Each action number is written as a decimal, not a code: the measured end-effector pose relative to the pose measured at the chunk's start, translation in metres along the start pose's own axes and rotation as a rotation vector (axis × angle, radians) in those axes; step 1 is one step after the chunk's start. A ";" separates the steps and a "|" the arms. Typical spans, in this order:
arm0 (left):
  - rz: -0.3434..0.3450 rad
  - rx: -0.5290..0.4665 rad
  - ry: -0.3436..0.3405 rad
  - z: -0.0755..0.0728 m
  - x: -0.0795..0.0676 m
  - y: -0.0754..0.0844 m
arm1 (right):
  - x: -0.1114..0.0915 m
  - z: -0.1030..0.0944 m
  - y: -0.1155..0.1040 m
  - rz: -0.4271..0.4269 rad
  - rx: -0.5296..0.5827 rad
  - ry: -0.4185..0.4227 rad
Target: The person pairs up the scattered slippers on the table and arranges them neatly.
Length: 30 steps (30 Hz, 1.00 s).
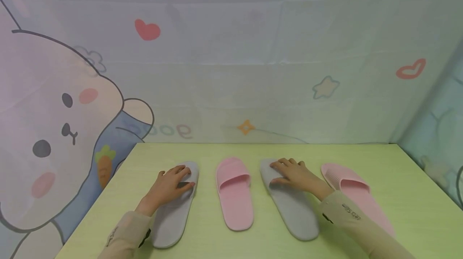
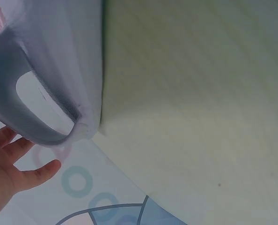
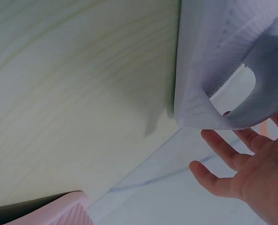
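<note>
Two grey slippers and two pink slippers lie in a row on the table, toes toward the back. My left hand (image 1: 167, 187) is over the strap of the left grey slipper (image 1: 171, 225), fingers spread. In the left wrist view, its fingers are loosely bent beside the strap's opening (image 2: 5, 101). Over the toe end of the right grey slipper (image 1: 297, 215) is my right hand (image 1: 299, 177), fingers apart. The right wrist view shows those fingertips at the strap's edge (image 3: 265, 89); whether they press on it I cannot tell.
Between the grey slippers lies one pink slipper (image 1: 236, 208). The other pink slipper (image 1: 341, 175) lies at the right, partly hidden by my right sleeve (image 1: 361, 220). A printed cloth (image 1: 231, 90) hangs behind the pale green table (image 1: 217, 243).
</note>
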<state>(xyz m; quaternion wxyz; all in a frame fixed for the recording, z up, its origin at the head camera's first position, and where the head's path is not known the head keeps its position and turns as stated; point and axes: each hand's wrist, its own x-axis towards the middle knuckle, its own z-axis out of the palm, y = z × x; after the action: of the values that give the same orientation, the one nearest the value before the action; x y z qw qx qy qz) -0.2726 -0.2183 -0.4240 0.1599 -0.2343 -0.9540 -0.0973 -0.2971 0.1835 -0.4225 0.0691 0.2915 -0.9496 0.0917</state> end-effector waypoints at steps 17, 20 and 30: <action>-0.042 -0.014 -0.035 -0.011 -0.017 -0.003 | 0.002 -0.015 -0.020 0.004 0.041 0.030; -0.041 -0.017 -0.043 -0.013 -0.018 -0.003 | 0.005 -0.019 -0.027 0.001 0.052 0.053; -0.021 0.005 -0.069 -0.022 -0.023 0.000 | 0.016 -0.026 -0.061 -0.007 0.061 0.159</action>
<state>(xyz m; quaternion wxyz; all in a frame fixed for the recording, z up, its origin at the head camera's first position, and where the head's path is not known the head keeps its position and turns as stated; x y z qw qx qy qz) -0.2481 -0.2337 -0.4114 0.1264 -0.2271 -0.9616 -0.0883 -0.2739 0.1306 -0.3862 0.1356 0.2888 -0.9369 0.1430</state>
